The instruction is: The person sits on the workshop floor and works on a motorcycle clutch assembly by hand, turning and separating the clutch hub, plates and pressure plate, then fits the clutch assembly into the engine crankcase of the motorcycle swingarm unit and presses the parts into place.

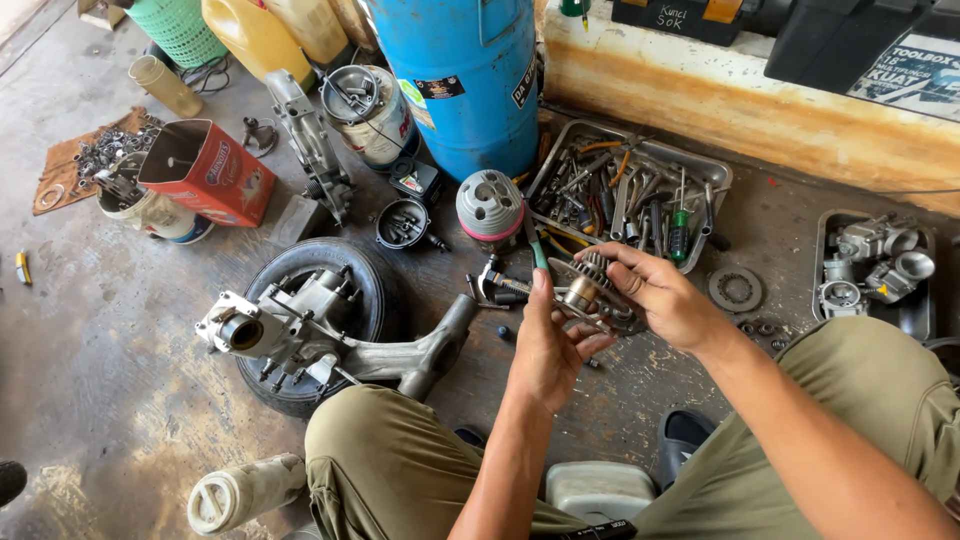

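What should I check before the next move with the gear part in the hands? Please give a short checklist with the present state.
1. Both hands on the part: ok. The left hand and right hand both grip the gear assembly.
2. Part held above the floor, not resting: ok.
3. Gear teeth in good condition: cannot tell, too small.
4. Tools near: ok. The metal tool tray lies just beyond the hands.
5. Engine casing steady: ok, it rests on the tyre.
6. Floor under the hands free of small parts: not ok, loose pieces lie there.
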